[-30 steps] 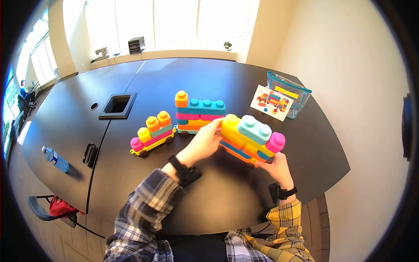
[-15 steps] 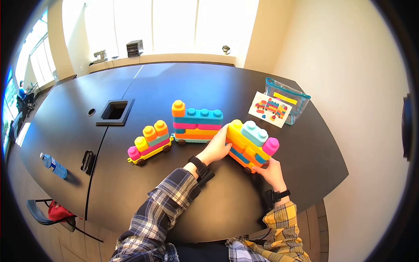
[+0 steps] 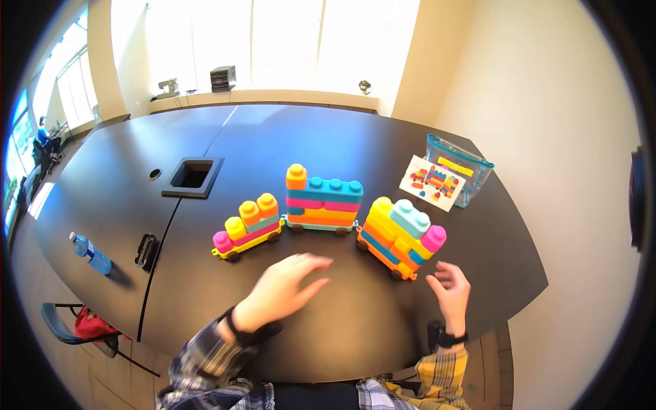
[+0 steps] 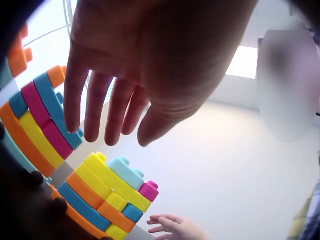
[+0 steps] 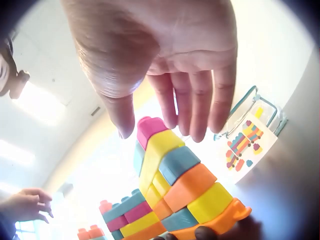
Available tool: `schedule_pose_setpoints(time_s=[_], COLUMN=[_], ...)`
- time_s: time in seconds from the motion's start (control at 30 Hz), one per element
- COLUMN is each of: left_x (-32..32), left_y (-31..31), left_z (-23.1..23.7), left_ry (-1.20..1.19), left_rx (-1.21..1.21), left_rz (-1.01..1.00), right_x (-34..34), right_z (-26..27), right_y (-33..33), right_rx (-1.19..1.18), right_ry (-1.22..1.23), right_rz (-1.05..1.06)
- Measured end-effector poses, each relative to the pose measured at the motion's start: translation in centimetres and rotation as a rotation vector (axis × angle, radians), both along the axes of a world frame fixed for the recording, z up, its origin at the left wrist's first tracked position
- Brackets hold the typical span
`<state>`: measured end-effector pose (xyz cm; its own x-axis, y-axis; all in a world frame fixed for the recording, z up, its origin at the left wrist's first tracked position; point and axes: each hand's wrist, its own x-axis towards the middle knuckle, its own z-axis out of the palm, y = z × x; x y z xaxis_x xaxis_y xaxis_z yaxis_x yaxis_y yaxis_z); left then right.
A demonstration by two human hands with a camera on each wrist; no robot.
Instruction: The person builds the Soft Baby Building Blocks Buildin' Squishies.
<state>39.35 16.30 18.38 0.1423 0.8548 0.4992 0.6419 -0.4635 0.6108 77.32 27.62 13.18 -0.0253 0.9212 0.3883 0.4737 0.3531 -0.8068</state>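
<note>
Three toy train cars built of chunky blocks stand in a curved row on the dark table. At the left is a low yellow-based car (image 3: 247,231) with stepped blocks. The middle car (image 3: 324,201) has a teal top row and one orange block at its left end. On the right, the orange-based car (image 3: 400,236) carries yellow, light blue and pink blocks on top. My left hand (image 3: 281,290) is over the table in front of the middle car, fingers loosely extended and holding nothing. Just beside the right car's near end, my right hand (image 3: 451,294) is apart from it, fingers relaxed.
A picture card (image 3: 432,183) leans on a clear zip bag (image 3: 471,167) at the back right. A water bottle (image 3: 90,253) lies at the left, near a black table fitting (image 3: 145,251). A square cutout (image 3: 193,177) sits farther back. A chair (image 3: 72,324) stands at the left.
Both hands have let go of the right car, which now stands on the table at the end of the row. The left hand has drawn back leftward, the right hand slightly to the right.
</note>
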Motion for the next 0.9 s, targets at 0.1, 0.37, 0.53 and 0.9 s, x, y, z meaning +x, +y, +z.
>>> schedule_pose_setpoints(time_s=[0.1,0.37,0.53,0.9], left_x=[-3.5,-13.2,-16.6,-16.5], left_y=[-7.2,-19.6,-22.3,-20.6], left_z=[-0.3,-8.2,-8.8,-8.4], left_ry=[-0.142,-0.567,-0.572,-0.522], left_rx=[0.007,0.211,0.376,0.397], left_rz=[0.300,1.056,1.282,1.291], right_x=[1.4,3.5,3.9,3.2], right_z=[-0.8,-2.2,-1.6,-0.9], right_y=[-3.5,-8.5,-8.7,-8.3], right_rx=[0.042,0.304,0.377,0.427], right_ry=[0.219,0.303,0.230,0.190], right_rz=[0.015,-0.222,-0.401,-0.445])
